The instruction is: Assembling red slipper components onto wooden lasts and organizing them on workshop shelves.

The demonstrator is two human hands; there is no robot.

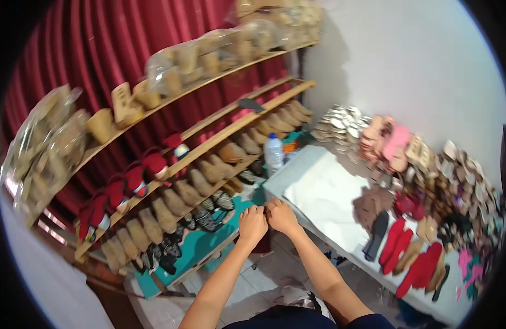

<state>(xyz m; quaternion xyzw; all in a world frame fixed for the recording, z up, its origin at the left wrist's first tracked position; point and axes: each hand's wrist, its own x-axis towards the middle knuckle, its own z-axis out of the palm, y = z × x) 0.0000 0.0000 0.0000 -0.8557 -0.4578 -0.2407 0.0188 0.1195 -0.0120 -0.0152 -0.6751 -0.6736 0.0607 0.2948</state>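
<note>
My left hand [253, 223] and my right hand [281, 215] are held out side by side in the middle of the view, their knuckles close together. The fingers of both curl down and inward, mostly hidden behind the backs of the hands. A small dark bit shows between them, too little to name. Below and left of the hands lies a teal shelf top [195, 247] with patterned black-and-white shoes [209, 220] along it. Just to their right is the corner of a table covered with a white sheet [324, 183].
Shoe lasts [165, 215] line a wooden rack, with red shoe pieces [154, 163] above. Plastic-wrapped blocks [209, 57] fill the top shelf. A clear bottle [273, 153] stands beside the table. Red insoles [392, 249] and heaps of shoe parts [455, 186] cover the table's right side.
</note>
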